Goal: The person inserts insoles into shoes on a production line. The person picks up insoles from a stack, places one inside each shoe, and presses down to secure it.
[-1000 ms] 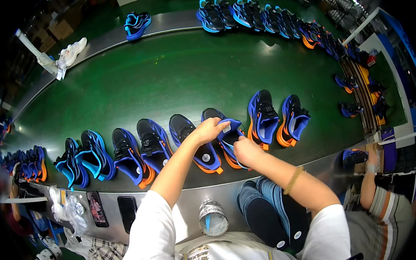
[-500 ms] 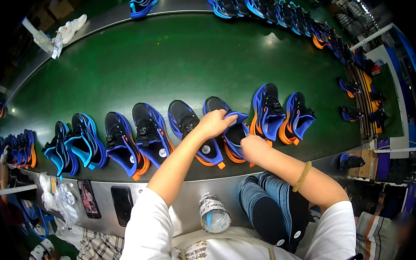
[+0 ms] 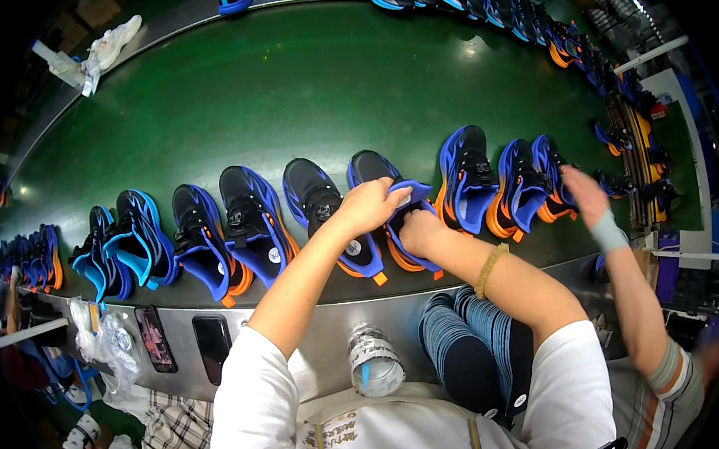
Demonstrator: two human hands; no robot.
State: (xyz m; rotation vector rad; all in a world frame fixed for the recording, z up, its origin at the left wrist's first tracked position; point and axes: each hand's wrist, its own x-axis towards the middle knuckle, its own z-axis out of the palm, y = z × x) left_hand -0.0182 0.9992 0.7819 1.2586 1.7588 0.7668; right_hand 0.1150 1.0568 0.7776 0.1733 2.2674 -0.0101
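A black sneaker with blue and orange trim (image 3: pixel 369 165) stands on the green belt in front of me, toe pointing away. My left hand (image 3: pixel 371 208) is closed on its tongue, pulling it up and back with thumb and fingers. My right hand (image 3: pixel 419 231) reaches into the shoe's opening, and its fingers are hidden inside. Just left stands another sneaker (image 3: pixel 307 178) with a dark insole and a round white sticker visible in it. Close to my right forearm, two stacks of blue-edged black insoles (image 3: pixel 455 341) rest on the metal ledge.
More sneakers (image 3: pixel 248 198) line the belt on both sides, some with light-blue trim (image 3: pixel 140 228). A co-worker's hand (image 3: pixel 587 200) is at a sneaker (image 3: pixel 554 174) on the right. On the metal ledge (image 3: pixel 280 334) lie two phones (image 3: pixel 212 346), a tape roll (image 3: pixel 375 362) and clear plastic bags (image 3: pixel 115 347).
My right hand has gone from the shoe's heel edge into its opening. My left hand keeps hold of the tongue. A co-worker's arm has come in at the right, by another sneaker.
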